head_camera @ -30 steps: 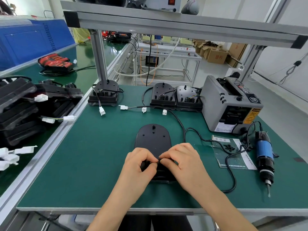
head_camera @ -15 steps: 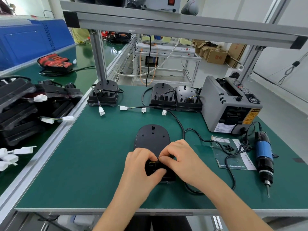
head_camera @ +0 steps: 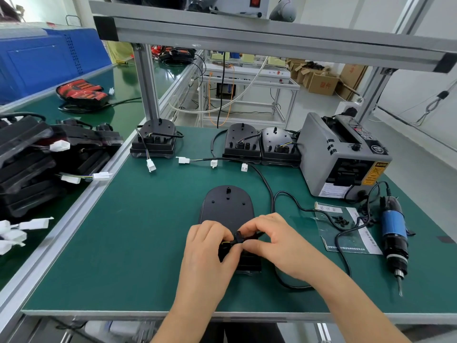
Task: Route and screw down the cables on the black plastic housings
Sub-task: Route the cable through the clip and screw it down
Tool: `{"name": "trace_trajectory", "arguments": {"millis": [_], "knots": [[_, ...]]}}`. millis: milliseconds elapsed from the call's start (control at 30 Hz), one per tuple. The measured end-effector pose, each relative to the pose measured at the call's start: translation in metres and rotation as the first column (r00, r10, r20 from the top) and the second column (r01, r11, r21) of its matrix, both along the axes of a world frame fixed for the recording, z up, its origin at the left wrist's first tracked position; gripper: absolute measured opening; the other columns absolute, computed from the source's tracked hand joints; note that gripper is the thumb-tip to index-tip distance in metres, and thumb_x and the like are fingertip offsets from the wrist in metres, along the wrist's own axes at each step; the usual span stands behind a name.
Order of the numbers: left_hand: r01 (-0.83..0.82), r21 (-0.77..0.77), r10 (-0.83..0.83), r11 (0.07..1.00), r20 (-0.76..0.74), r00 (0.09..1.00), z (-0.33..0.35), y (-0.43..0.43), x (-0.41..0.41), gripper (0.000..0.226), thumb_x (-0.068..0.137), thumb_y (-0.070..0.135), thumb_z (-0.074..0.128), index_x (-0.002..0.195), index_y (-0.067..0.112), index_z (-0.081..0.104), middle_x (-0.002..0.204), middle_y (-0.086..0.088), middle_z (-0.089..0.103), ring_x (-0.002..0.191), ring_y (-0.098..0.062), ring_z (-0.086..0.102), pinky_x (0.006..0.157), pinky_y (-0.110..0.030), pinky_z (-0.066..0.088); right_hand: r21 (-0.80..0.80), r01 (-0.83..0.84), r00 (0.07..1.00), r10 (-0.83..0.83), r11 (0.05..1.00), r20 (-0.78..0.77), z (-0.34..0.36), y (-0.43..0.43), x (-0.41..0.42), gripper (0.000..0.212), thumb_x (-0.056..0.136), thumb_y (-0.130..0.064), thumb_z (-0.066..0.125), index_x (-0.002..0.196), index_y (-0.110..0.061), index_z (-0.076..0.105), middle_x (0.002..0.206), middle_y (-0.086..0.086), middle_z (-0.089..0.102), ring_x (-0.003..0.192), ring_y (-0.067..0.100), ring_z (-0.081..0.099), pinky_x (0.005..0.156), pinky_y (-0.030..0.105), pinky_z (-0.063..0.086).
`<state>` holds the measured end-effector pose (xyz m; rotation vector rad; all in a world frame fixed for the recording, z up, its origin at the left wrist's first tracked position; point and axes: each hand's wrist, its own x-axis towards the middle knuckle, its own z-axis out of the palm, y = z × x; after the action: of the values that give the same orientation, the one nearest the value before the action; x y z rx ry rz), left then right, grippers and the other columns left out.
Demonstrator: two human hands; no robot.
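Black on black up front: pinching the thin black cable (head_camera: 239,238) between curled fingertips of left hand (head_camera: 210,246) and right hand (head_camera: 277,241), over the near end of the flat oval black plastic housing (head_camera: 227,209) mid-bench, likely seating it before screws, blue electric screwdriver (head_camera: 393,226) parked alongside.

Yellow warning sticker (head_camera: 372,175) on grey boxy tape dispenser (head_camera: 319,154): we see black print, too small to read.
Brown cardboard box (head_camera: 322,84): we see two red characters, blurred.
White paper slip (head_camera: 330,209) on clear plastic bag (head_camera: 346,233): we see handwritten characters, illegible.
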<state>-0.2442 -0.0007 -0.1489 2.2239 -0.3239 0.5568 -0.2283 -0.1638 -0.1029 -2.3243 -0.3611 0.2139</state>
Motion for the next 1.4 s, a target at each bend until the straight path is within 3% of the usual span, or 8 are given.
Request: {"name": "trace_trajectory", "arguments": {"millis": [300,433,600,933,1067,1200,1300,1400], "knots": [[0.055,-0.054,-0.057,0.997,-0.031,0.998,-0.001,0.005,0.001,0.029,0.074,0.016,0.078,0.072,0.028,0.051,0.081,0.018,0.052,0.09,-0.004,0.042,0.076,-0.01,0.033,0.095,0.156,0.987,-0.158,0.983,0.019,-0.006,0.013,0.002,0.015,0.085,-0.032,0.066,0.074,-0.042,0.062,0.09,-0.016,0.064,0.101,-0.005,0.044,0.079,0.012,0.033],[0.072,-0.181,-0.115,0.981,-0.241,0.964,0.013,0.014,0.007,0.009,0.081,0.036,0.063,0.073,0.036,0.058,0.085,0.02,0.058,0.097,0.002,0.047,0.076,-0.008,0.035,0.104,0.207,0.978,-0.204,0.973,-0.037,-0.007,0.015,0.005,0.019,0.082,-0.035,0.066,0.067,-0.044,0.06,0.1,-0.006,0.061,0.088,-0.006,0.049,0.071,0.013,0.034],[0.251,-0.025,-0.242,0.968,-0.375,0.895,0.037,0.027,0.031,0.026,0.084,0.029,0.061,0.06,0.037,0.064,0.069,0.017,0.064,0.083,-0.017,0.058,0.075,-0.033,0.049,0.117,0.2,0.978,-0.191,0.973,-0.088,-0.004,0.015,0.007,0.016,0.082,-0.034,0.065,0.068,-0.038,0.061,0.09,-0.011,0.063,0.09,0.0,0.049,0.071,0.018,0.034],[0.212,-0.167,-0.27,0.963,-0.585,0.764,0.041,0.023,0.046,0.016,0.067,0.042,0.077,0.064,0.029,0.069,0.075,0.013,0.068,0.07,-0.006,0.063,0.068,-0.021,0.048,0.125,0.214,0.976,-0.207,0.969,-0.068,-0.007,0.016,0.007,0.024,0.088,-0.031,0.058,0.064,-0.037,0.057,0.091,-0.009,0.064,0.097,0.003,0.048,0.083,0.023,0.039],[0.145,-0.154,-0.21,0.977,-0.607,0.767,0.036,0.018,0.047,0.011,0.062,0.045,0.071,0.062,0.035,0.066,0.062,0.017,0.064,0.078,-0.016,0.058,0.07,-0.028,0.043,0.21,0.212,0.977,-0.215,0.954,-0.007,-0.001,0.013,0.005,0.021,0.089,-0.022,0.06,0.071,-0.034,0.063,0.083,-0.016,0.066,0.083,-0.009,0.054,0.071,0.007,0.037],[0.127,-0.162,-0.199,0.979,-0.591,0.781,0.032,0.017,0.046,0.02,0.076,0.03,0.073,0.058,0.035,0.064,0.06,0.021,0.062,0.089,-0.022,0.057,0.071,-0.027,0.041,0.306,0.42,0.858,-0.484,0.854,0.174,0.009,-0.031,0.009,0.017,0.088,-0.019,0.061,0.078,-0.033,0.064,0.083,-0.019,0.065,0.08,-0.009,0.057,0.07,0.004,0.038],[0.116,-0.171,-0.196,0.978,-0.582,0.789,0.031,0.016,0.043,0.021,0.076,0.029,0.072,0.058,0.035,0.063,0.061,0.024,0.062,0.087,-0.019,0.057,0.071,-0.027,0.04,0.096,0.639,0.719,-0.637,0.763,0.279,0.011,-0.087,0.022,0.013,0.091,-0.019,0.056,0.086,-0.029,0.062,0.088,-0.017,0.062,0.078,-0.001,0.056,0.066,0.019,0.041],[0.11,-0.191,-0.202,0.975,-0.574,0.793,0.03,0.017,0.042,0.019,0.076,0.029,0.073,0.06,0.038,0.065,0.064,0.024,0.064,0.088,-0.016,0.058,0.072,-0.027,0.041,-0.303,0.705,0.709,-0.636,0.641,0.304,0.003,-0.136,0.038,0.021,0.09,-0.016,0.051,0.093,-0.024,0.069,0.102,-0.001,0.066,0.092,0.02,0.058,0.075,0.034,0.048]]}}
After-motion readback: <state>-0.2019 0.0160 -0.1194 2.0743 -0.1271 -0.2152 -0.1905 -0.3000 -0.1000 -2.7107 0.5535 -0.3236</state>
